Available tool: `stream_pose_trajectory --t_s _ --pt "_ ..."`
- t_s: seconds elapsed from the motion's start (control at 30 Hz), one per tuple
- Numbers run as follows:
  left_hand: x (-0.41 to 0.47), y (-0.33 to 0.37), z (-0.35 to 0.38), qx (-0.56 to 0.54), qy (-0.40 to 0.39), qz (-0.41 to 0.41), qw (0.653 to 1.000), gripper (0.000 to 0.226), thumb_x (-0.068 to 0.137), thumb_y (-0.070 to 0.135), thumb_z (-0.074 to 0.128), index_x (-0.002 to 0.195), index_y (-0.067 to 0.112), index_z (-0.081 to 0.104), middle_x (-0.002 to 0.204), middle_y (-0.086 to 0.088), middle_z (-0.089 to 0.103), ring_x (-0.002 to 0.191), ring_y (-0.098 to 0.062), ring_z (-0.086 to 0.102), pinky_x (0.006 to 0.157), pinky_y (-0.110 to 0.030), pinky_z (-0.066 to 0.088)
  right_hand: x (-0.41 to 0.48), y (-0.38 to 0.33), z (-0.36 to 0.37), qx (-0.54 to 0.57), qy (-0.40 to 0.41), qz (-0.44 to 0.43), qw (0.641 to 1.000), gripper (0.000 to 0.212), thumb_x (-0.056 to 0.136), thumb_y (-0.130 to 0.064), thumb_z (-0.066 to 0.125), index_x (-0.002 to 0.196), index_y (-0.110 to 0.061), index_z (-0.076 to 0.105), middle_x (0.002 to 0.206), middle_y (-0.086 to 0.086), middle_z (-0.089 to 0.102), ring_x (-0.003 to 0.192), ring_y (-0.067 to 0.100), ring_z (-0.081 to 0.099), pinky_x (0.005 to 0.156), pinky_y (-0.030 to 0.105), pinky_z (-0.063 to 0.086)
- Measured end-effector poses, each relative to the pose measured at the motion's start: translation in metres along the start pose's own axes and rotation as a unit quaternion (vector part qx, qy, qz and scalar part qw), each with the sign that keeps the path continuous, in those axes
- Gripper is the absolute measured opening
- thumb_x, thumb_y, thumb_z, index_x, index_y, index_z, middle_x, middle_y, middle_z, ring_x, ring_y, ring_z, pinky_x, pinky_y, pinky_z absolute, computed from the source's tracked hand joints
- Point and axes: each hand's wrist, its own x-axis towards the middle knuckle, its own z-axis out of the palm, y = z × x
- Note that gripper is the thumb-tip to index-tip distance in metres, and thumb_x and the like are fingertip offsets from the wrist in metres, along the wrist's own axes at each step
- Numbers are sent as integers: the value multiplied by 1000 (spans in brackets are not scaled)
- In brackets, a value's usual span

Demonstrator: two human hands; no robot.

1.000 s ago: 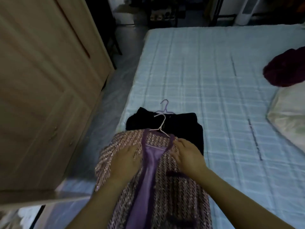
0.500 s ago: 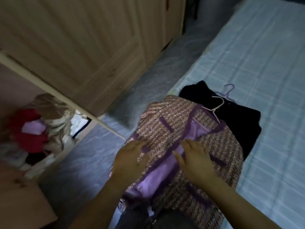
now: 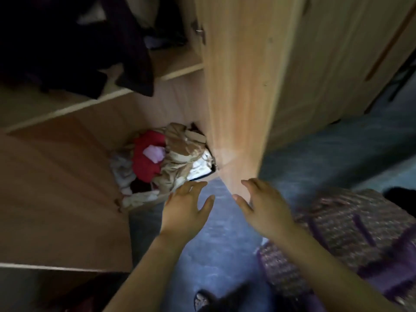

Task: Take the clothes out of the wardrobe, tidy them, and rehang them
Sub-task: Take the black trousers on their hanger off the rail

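The open wooden wardrobe [image 3: 238, 91] fills the upper view. Dark clothes [image 3: 74, 43] hang in its upper left part, above a shelf. A heap of red, beige and white clothes [image 3: 162, 161] lies on its floor. My left hand [image 3: 186, 208] hovers empty with fingers spread just in front of that heap. My right hand [image 3: 263, 206] is also empty and spread, in front of the lower edge of the wardrobe door. The pink tweed jacket with purple trim [image 3: 351, 233] lies at the lower right, apart from both hands.
The open door panel [image 3: 236, 109] juts toward me between my hands. A second wooden panel [image 3: 58, 210] stands at the left. Blue-grey floor [image 3: 220, 255] runs below my arms. A black garment [image 3: 400, 197] shows at the right edge.
My view swung left from the bed to the wardrobe. Both hands lifted off the tweed jacket and now hover in front of the wardrobe's lower opening.
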Motion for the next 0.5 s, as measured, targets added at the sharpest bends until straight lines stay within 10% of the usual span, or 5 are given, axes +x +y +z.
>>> stream_pose_trajectory --t_s 0.5 --pt "151 -122 -299 115 268 30 956 55 85 53 39 130 24 52 129 -2 55 117 -27 52 91 -44 46 257 -264 -103 2 196 -276 941 53 94 -47 41 133 -10 48 133 8 50 121 27 46 95 37 41"
